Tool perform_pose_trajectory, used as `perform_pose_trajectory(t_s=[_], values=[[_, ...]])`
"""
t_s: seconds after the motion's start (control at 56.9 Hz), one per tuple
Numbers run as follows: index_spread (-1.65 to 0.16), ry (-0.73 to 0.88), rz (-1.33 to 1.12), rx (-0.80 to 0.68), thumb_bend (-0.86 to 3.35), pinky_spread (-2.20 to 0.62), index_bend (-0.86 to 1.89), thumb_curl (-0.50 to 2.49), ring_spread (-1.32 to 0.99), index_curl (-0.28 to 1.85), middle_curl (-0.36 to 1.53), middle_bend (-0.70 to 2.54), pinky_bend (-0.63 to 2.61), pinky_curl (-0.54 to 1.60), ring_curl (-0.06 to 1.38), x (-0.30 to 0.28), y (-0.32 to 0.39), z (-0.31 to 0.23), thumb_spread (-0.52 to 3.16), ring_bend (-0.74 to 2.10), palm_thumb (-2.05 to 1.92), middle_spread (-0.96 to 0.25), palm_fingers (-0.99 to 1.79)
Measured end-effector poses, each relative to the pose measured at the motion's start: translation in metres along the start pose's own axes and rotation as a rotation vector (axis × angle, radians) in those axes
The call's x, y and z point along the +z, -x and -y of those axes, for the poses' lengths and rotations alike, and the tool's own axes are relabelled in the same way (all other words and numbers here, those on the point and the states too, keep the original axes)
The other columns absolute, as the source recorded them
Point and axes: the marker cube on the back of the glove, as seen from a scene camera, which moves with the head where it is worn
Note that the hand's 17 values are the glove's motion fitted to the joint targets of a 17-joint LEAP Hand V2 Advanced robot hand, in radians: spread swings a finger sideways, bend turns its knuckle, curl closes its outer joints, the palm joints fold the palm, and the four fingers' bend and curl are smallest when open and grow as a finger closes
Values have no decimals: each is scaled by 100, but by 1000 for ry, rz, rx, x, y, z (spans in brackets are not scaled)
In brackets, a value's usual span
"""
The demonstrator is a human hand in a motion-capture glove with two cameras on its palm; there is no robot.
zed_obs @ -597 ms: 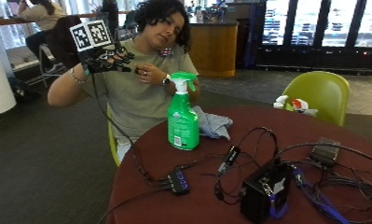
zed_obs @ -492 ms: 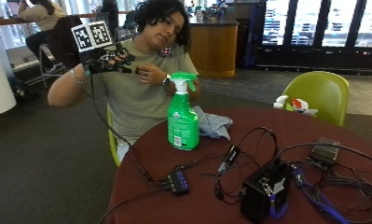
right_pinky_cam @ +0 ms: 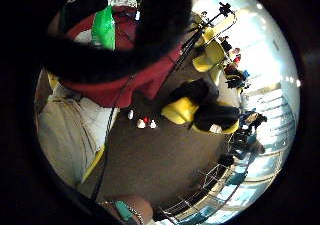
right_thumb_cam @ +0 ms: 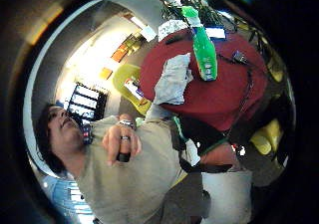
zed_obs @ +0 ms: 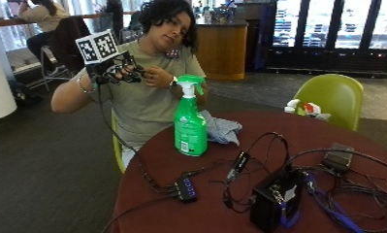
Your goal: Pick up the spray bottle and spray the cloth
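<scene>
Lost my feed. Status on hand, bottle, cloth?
Gloved right hand raised at chest, holding nothing. Green plastic spray bottle upright on round red table, untouched. Grey cloth behind it. Path clear.

You have no wording here that can be read. The spray bottle standing on the table carries a label on its front, but its print is too small to make out in the outside view, and in the thumb side palm view the same label shows only as a pale patch with dark marks. Beyond the spray bottle, the glass-fronted coolers against the back wall show small lit spots but no legible signs. No brand, number or sign can be told on anything else near the spray bottle.
</scene>
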Motion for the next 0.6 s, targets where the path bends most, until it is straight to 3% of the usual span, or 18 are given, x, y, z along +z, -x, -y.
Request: perform_pose_trajectory(t_s=[0.123,0.316,0.597], values=[[-40,-19,157,53,0,21,14,32,-7,22,28,19,36,29,24,23,4,5,103,36,59,-1,37],[-38,-74,607,107,-1,21,15,36,-4,23,26,13,48,34,26,62,23,17,104,33,67,4,33],[-38,-178,857,185,-1,18,14,41,1,23,23,15,63,38,28,94,45,65,101,37,79,8,26]])
